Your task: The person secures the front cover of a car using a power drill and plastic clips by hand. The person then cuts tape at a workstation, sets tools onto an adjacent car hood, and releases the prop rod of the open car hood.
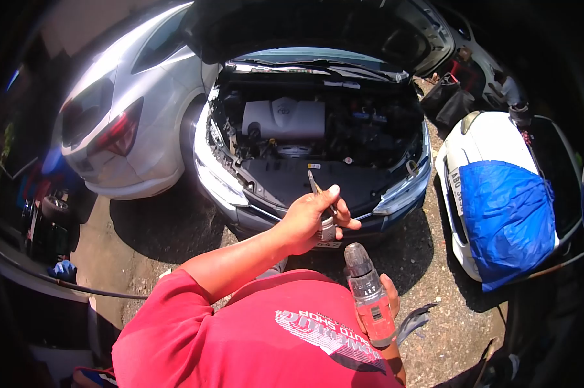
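Observation:
My left hand [313, 218] is raised before the front of a car with its hood up. Its fingers are closed around a slim, dark tool with a pointed tip [314, 182], which points up toward the engine bay. A ribbed grey cylindrical piece [328, 229] shows below the fingers; I cannot make out what it is. Close to my chest, my right hand [390, 294] wraps round a red cordless drill [373, 312], its grey chuck facing forward. The drill's body covers part of that hand. Ahead lies the engine bay, with a silver engine cover [284, 118].
A silver car [130, 123] stands close on the left. On the right is a white car [492, 136] with a blue cover [508, 220] over its front. A dark curved piece [416, 320] lies on the gravel [450, 343]. Someone's arm [508, 87] shows at upper right.

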Demonstrator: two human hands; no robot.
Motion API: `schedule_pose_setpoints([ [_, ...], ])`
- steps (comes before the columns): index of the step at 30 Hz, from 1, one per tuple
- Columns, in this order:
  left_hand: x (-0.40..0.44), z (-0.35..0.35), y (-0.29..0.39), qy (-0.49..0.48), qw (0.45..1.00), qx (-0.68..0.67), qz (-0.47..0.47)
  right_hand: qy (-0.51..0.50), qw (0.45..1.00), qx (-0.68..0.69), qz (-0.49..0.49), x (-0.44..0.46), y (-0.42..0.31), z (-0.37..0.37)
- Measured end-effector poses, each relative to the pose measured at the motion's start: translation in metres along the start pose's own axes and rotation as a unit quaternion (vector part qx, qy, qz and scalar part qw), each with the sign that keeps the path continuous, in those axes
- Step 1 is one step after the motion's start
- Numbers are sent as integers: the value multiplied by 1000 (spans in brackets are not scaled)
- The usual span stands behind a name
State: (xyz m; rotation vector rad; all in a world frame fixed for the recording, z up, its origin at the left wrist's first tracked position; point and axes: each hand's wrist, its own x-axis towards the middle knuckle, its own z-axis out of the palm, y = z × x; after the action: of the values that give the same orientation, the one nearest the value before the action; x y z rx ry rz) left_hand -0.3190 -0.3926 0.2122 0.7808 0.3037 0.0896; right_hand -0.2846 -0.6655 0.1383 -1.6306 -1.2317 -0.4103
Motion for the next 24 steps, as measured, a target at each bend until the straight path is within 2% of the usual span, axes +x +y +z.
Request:
schedule_pose_setpoints([
  [1,6,-6,8,48,999,-4,21,-5,998,37,46,-17,8,-3],
  [4,13,-40,26,120,979,164,13,-13,985,109,136,-29,15,-9],
  [8,7,-118,-1,160,960,231,2,-96,949,73,290,0,4,-30],
  [10,-5,-168,-21,207,939,262,-77,-138,942,56,300,-7,20,-23],
  [11,-13,-188,-32,242,932,250,-104,-153,902,52,400,-11,22,-19],
  [14,-50,-240,-64,302,909,237,-163,-187,850,4,492,-44,45,-10],
  [17,-93,-283,-83,341,886,214,-229,-186,831,36,523,-111,93,2],
  [20,-119,-327,-95,369,867,212,-260,-173,826,85,530,-133,115,17],
  [22,-129,-345,-92,394,840,252,-275,-181,794,102,571,-126,119,24],
  [24,-130,-360,-86,414,834,249,-266,-291,780,-11,554,-81,118,36],
])
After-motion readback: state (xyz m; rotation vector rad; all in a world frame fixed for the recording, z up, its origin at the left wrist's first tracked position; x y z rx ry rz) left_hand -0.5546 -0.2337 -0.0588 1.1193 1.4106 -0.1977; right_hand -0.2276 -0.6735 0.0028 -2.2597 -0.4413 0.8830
